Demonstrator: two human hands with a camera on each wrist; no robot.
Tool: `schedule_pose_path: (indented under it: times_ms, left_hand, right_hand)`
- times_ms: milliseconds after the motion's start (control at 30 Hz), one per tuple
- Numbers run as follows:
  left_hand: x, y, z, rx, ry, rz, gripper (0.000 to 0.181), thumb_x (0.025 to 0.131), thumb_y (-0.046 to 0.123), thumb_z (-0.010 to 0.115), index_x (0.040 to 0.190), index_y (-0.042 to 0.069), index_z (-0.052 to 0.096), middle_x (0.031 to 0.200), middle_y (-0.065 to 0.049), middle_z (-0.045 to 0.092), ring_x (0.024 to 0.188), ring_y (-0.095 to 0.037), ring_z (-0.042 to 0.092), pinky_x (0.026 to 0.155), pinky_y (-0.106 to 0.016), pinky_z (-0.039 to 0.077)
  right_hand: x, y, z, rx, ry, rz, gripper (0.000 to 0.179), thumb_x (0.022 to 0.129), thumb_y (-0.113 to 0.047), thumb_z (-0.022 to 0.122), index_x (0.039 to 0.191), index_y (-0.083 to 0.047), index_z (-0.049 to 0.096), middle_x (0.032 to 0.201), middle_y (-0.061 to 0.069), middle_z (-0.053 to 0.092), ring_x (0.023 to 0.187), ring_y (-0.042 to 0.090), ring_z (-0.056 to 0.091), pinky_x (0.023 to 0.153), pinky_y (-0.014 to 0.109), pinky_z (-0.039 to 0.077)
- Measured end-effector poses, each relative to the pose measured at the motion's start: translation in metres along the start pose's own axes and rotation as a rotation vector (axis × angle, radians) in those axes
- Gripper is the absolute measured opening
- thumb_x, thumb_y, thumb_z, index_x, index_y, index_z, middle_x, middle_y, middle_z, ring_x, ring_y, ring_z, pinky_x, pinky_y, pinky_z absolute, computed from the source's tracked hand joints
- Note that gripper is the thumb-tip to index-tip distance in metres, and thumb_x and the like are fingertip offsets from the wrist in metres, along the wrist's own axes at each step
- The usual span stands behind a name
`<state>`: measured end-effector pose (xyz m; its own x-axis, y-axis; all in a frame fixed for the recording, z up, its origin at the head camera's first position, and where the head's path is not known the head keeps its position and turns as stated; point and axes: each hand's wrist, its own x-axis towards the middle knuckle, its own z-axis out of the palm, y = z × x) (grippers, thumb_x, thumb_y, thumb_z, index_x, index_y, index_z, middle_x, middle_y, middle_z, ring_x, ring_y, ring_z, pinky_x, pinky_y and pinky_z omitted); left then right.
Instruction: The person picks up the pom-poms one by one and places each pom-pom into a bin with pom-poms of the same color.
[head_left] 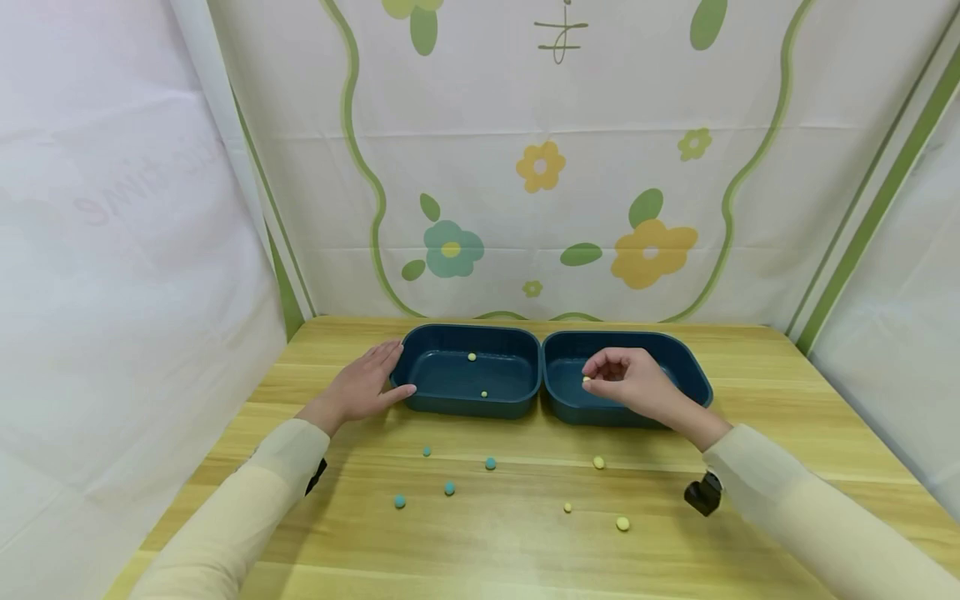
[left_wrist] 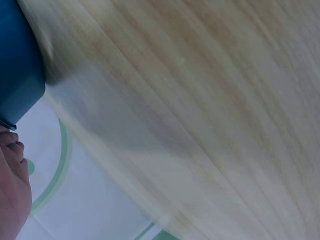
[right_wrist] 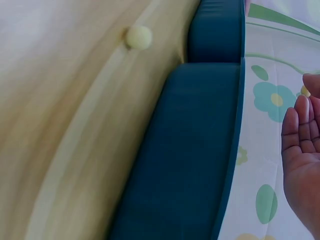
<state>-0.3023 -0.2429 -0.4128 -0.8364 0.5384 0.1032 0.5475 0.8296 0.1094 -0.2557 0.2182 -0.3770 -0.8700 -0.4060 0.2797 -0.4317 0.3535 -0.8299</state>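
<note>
My right hand (head_left: 633, 385) is raised over the right blue bin (head_left: 701, 392), pinching a small yellow ball (head_left: 586, 380) between thumb and fingertips. The right wrist view shows that ball partly, at the hand's (right_wrist: 302, 145) fingertips. At the left end of the left blue bin (head_left: 472, 407), my left hand (head_left: 363, 385) touches the rim with fingers extended and the thumb along the front edge. Two yellow balls, one nearer the back (head_left: 472, 357) and one nearer the front (head_left: 484, 394), lie inside that left bin. The right bin's floor is partly hidden by my right hand.
In front of the bins, several blue balls (head_left: 449, 488) lie on the wooden table (head_left: 510, 550) to the left, and three yellow balls (head_left: 598, 462) to the right. A white flowered cloth (head_left: 480, 167) hangs behind; white cloth also flanks both sides.
</note>
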Motion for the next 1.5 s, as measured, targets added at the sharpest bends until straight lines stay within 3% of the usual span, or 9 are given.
schedule_pose_path:
  times_ms: [500, 900, 1500]
  left_hand:
    - [-0.001, 0.002, -0.002, 0.006, 0.001, 0.005, 0.087, 0.098, 0.059, 0.042, 0.151, -0.007, 0.022, 0.156, -0.023, 0.021, 0.144, -0.036, 0.018, 0.116, -0.047, 0.015]
    - [0.000, 0.000, 0.000, 0.023, 0.008, 0.011, 0.090, 0.097, 0.063, 0.038, 0.150, -0.007, 0.023, 0.156, -0.023, 0.022, 0.144, -0.037, 0.019, 0.116, -0.047, 0.016]
    - [0.000, 0.000, 0.000, 0.023, 0.002, 0.007, 0.090, 0.097, 0.063, 0.038, 0.150, -0.008, 0.023, 0.156, -0.023, 0.021, 0.144, -0.036, 0.019, 0.116, -0.047, 0.016]
  right_hand:
    - [0.046, -0.015, 0.023, 0.000, 0.037, 0.081, 0.015, 0.089, -0.014, 0.073, 0.098, -0.002, 0.068, 0.090, 0.010, 0.065, 0.078, 0.022, 0.062, 0.069, 0.030, 0.055]
    - [0.084, -0.024, 0.049, -0.046, 0.058, 0.080, 0.015, 0.090, -0.012, 0.071, 0.100, -0.001, 0.069, 0.093, 0.007, 0.067, 0.081, 0.021, 0.062, 0.072, 0.034, 0.054]
    - [0.125, -0.014, 0.083, -0.075, 0.116, 0.128, 0.008, 0.089, -0.012, 0.072, 0.093, -0.006, 0.072, 0.087, 0.006, 0.068, 0.080, 0.021, 0.062, 0.073, 0.034, 0.055]
